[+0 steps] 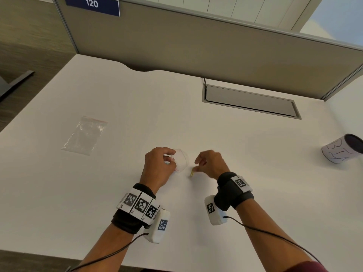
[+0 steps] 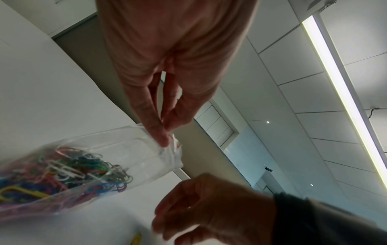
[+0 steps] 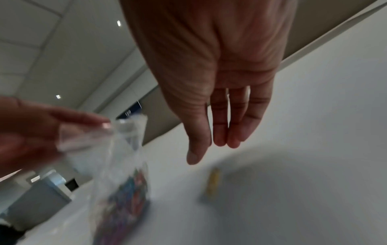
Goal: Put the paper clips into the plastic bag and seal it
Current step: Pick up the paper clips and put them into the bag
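Observation:
My left hand (image 1: 170, 159) pinches the open mouth of a clear plastic bag (image 1: 181, 160) between thumb and fingers (image 2: 161, 132) and holds it just above the white table (image 1: 235, 144). Coloured paper clips (image 2: 62, 169) fill the lower part of the bag (image 2: 130, 157). One yellow paper clip (image 1: 192, 174) lies loose on the table to the right of the bag. My right hand (image 1: 198, 164) hovers just above that clip, fingers (image 3: 220, 132) straight and relaxed, holding nothing. The clip (image 3: 213, 184) looks blurred in the right wrist view.
A second clear bag (image 1: 84, 135) with a red strip lies flat at the far left. A white cup (image 1: 342, 149) lies on its side at the right edge. A grey cable hatch (image 1: 250, 102) sits at the back, in front of the beige partition.

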The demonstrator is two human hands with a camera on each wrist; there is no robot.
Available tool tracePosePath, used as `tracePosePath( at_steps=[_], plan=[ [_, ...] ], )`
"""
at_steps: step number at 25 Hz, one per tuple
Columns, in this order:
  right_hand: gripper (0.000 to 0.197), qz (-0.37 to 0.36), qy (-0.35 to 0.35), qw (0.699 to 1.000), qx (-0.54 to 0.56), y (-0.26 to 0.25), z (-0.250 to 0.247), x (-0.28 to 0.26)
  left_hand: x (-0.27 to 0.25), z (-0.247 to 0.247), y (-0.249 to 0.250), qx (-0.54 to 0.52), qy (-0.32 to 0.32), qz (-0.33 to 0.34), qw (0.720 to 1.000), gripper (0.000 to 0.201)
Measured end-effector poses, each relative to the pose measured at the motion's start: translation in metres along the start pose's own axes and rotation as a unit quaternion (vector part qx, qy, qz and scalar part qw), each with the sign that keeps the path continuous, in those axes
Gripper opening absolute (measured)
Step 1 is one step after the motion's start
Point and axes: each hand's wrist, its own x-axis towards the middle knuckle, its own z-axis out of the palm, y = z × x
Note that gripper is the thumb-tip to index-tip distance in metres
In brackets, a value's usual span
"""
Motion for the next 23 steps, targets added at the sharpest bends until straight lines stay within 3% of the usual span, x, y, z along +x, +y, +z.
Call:
tracePosePath(
  at_steps=[2,5,10,13,16,20,23],
  plan=[
    [0.030,0.019,-0.030,0.999,-0.011,0.010,0.020,0.001,0.000,0.001,0.000,-0.002,0.002,0.003,1.000,0.030],
    [0.028,0.016,-0.002,1.000,0.009,0.013,0.035,0.002,0.000,0.001,0.001,-0.005,0.002,0.004,1.000,0.030],
    [0.029,0.022,-0.007,0.999,0.040,0.010,0.024,-0.001,-0.001,0.000,0.000,-0.004,0.007,0.004,1.000,0.030],
    [0.021,0.002,0.084,0.980,0.180,-0.008,0.004,-0.015,-0.001,0.000,0.001,-0.003,0.006,-0.003,1.000,0.030],
    [0.021,-0.083,0.055,0.950,0.296,-0.036,-0.018,-0.028,0.000,0.000,0.003,-0.007,0.010,-0.014,1.000,0.032],
    [0.017,-0.146,-0.009,0.985,0.093,-0.059,-0.017,-0.030,-0.002,0.001,0.005,-0.007,0.016,-0.016,1.000,0.032],
    [0.013,-0.154,0.024,0.986,0.054,-0.055,-0.007,-0.032,-0.004,-0.001,0.006,-0.012,0.028,-0.022,0.999,0.032]
  ],
)
